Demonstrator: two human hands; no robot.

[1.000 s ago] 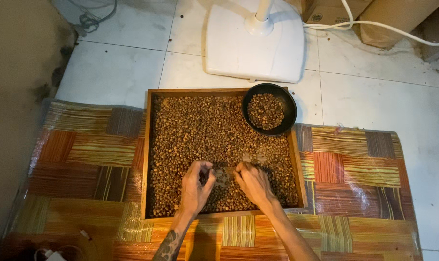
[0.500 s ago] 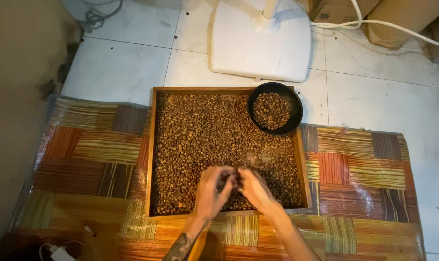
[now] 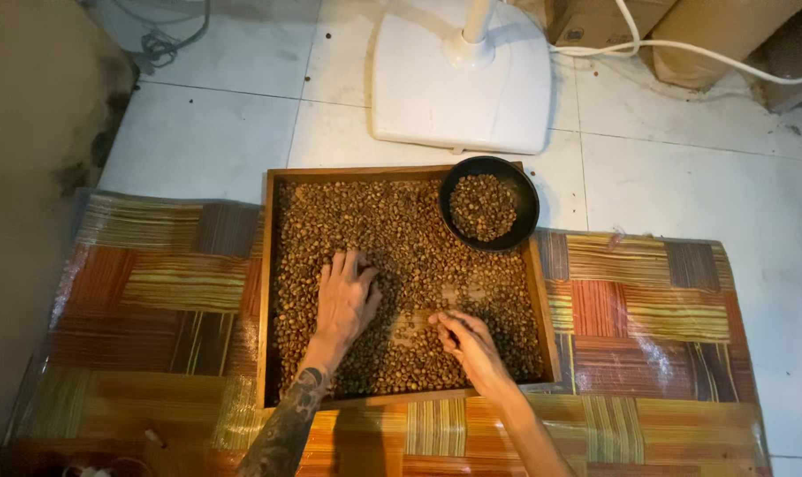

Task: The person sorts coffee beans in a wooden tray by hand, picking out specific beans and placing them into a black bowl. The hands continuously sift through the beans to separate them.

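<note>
While both hands work inside 1 wooden tray, the scene reads so:
Left hand: flat, palm down, grip spread over the brown beans at the tray's left middle.
Right hand: fingertips drawn together on beans near the tray's front; whether they pinch any, cannot tell.
Black bowl: on the tray's far right corner, holding more beans.
Patchwork mat: under the tray.
White fan base: on the tiled floor beyond.

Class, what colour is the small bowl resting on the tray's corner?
Black; the bowl holds brown beans, seen clearly in the head view.
</note>
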